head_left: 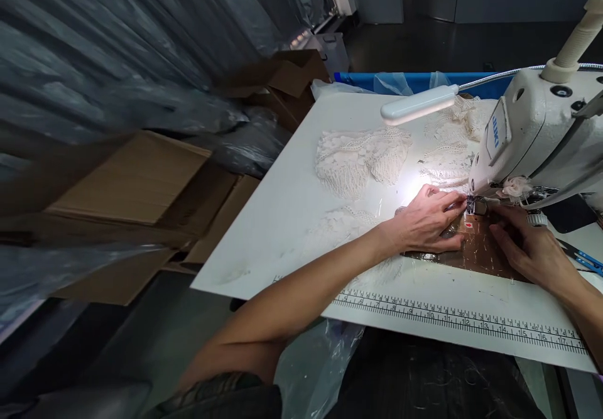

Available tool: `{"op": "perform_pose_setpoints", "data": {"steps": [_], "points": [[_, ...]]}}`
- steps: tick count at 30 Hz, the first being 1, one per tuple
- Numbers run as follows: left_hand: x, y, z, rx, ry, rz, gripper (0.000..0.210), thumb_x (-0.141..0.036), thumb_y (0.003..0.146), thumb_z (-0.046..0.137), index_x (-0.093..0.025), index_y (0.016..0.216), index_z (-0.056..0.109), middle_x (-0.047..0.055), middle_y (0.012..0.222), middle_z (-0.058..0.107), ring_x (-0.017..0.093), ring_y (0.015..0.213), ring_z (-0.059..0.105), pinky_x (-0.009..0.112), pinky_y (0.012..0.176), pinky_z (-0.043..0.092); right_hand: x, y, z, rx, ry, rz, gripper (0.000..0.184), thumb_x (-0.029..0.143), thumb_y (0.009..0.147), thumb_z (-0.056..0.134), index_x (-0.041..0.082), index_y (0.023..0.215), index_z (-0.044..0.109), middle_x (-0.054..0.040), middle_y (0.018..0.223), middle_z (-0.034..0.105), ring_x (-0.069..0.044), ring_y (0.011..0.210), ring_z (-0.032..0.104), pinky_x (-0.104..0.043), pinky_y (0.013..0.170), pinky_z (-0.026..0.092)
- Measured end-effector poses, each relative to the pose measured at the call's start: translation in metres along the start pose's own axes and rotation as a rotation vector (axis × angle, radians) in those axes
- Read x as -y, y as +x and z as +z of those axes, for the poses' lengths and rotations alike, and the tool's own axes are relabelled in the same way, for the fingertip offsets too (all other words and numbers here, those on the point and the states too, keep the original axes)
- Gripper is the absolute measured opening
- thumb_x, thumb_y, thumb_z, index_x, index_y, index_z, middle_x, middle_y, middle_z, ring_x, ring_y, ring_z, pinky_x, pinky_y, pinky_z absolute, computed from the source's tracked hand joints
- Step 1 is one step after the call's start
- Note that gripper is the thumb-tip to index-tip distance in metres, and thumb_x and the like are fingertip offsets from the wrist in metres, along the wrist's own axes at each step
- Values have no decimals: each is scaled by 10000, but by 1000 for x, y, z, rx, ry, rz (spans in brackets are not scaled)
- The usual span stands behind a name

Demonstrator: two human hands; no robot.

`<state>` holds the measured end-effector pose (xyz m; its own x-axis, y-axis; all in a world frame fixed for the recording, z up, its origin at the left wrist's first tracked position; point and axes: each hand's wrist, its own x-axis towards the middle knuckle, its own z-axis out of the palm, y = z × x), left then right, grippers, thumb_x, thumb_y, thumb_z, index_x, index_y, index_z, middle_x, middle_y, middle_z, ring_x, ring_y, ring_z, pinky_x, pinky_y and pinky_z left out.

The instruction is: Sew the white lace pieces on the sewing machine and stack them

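At the right of the head view, a white sewing machine (527, 130) marked JUKI stands on the table. My left hand (428, 221) lies beside its presser foot (477, 206), fingers stretched toward the needle area and thumb apart. On the other side of the foot is my right hand (530, 243), fingers bent, with a dark gap between thumb and forefinger; some of its fingertips are hidden by the machine. Under both hands is a brown, tape-covered plate (475, 249) with thread scraps. White lace (445, 177) lies just behind my left hand; whether the fingers touch it cannot be seen.
More lace pieces (360, 158) lie on the white table (277, 218), which has a printed ruler (438, 312) along its front edge. A lamp (419, 105) reaches over it. Blue thread snips (586, 259) lie at the right. Cardboard boxes (132, 177) stand left.
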<state>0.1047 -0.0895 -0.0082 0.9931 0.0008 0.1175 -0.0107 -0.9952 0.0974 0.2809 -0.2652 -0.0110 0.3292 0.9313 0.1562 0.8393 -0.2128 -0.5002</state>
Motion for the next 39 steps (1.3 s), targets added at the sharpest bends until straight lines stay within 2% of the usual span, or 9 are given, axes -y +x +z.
{"op": "perform_pose_setpoints", "data": {"steps": [6,10,15,20,25,28,32,35,39], "points": [[15,12,-12,35,-34,-5,478,-410,1007,442,-114,1362,565,188,1407,539,278,1217,546,443,1047,415,-6,0,7,40,-75,-27,396,416,957,452,193,1166,704,-111,891,687,-231,605,649,-391,611,547],[39,38,-20,-6,0,-132,387,-291,998,426,-151,1322,586,171,1323,582,281,1162,566,453,1007,434,-7,-3,16,-63,-132,-136,402,387,984,433,185,1230,679,-148,1066,680,-259,783,687,-417,711,573],[65,68,-14,85,-12,-136,407,-360,996,462,-183,1348,564,138,1340,604,296,1248,550,465,1062,408,-8,-9,27,-175,-217,-227,433,377,1016,374,138,1214,677,-205,1133,644,-305,893,678,-454,739,576],[70,56,-16,6,1,-182,463,-380,1005,468,-154,1409,491,180,1523,451,296,1385,452,455,1120,365,-9,-11,28,-180,-226,-299,418,350,1013,377,131,1208,674,-203,1134,629,-300,904,658,-435,757,567],[48,-12,-47,-41,-48,-189,303,-332,1000,503,-137,1213,596,166,1374,560,241,1218,558,351,964,466,-7,-11,25,-228,-251,-434,440,367,1013,342,150,1176,688,-188,1035,656,-308,868,643,-431,708,563],[22,-59,-63,66,-79,-346,289,-351,1015,481,-141,863,609,94,950,651,176,822,596,287,679,447,-6,-10,25,-233,-247,-467,413,363,1006,352,178,1174,681,-176,1029,669,-313,866,642,-446,717,563],[-11,-104,-63,181,-131,-450,349,-478,988,536,-161,840,542,33,825,611,141,678,536,262,574,375,-5,-10,26,-255,-247,-453,402,366,993,360,183,1148,682,-182,1020,672,-337,882,635,-488,744,559],[-28,-110,-50,191,-101,-424,267,-367,1029,484,-156,872,532,50,868,606,134,674,519,260,550,360,-6,-11,29,-258,-231,-418,414,391,994,356,186,1128,690,-183,1018,673,-345,912,638,-491,746,562],[-52,-81,-25,102,-171,-425,340,-305,1087,313,-128,928,556,91,910,611,133,641,517,273,510,396,-9,-8,29,-251,-125,-347,466,498,987,369,194,1072,711,-177,1030,678,-342,968,657,-486,784,572]]}}
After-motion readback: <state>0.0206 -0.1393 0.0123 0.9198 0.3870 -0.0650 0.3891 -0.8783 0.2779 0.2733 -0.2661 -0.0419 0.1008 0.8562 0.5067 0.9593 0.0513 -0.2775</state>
